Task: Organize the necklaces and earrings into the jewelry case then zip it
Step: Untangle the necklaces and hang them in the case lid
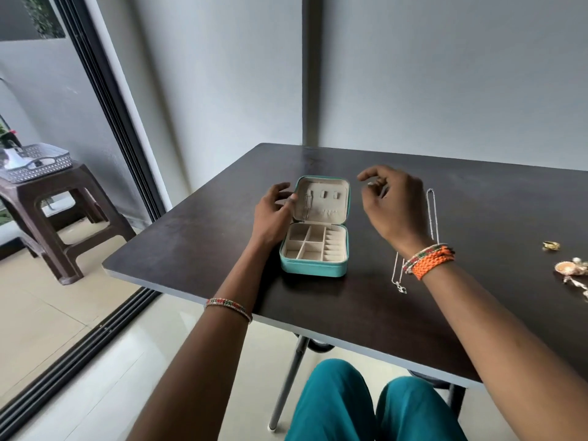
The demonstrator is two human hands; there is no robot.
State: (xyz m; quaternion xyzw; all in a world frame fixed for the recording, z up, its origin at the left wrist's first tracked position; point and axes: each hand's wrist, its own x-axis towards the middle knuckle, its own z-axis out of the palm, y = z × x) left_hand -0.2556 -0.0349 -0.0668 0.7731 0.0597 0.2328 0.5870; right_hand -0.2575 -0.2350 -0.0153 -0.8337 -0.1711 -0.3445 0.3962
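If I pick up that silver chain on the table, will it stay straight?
Probably not. The silver necklace is a thin chain lying in a long loop on the table, so it would likely droop and swing. Its small pendant end should hang lowest, and it could tangle.

Wide stretch of bare dark wooden tabletop (477, 198) lay open behind and to the right of the teal zip-around jewelry case (313, 265). Near edge in front of the case also left clear. Upright beige-lined lid (321, 198) blocked any approach from the rear. Left hand (273, 214) crowded the case's left flank. Right hand (394, 202) hovered just right of the lid. Thin silver chain necklace (432, 214) and gold and shell earrings (569, 265) cluttered the right side.
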